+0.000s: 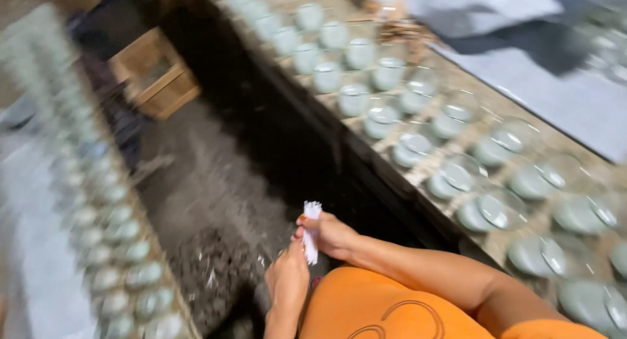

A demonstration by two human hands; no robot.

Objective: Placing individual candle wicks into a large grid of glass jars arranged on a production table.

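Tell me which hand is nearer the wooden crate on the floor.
Left. The left hand sits on the crate's side; the right hand, pinching the white bundle, lies slightly farther right.

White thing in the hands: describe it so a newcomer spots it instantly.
Between the two rows of pale green glass cups, above the orange garment, both hands meet. The small white bundle of thin strips stands upright there, the only white item among them.

Glasses (450,176) right, cups (111,215) left
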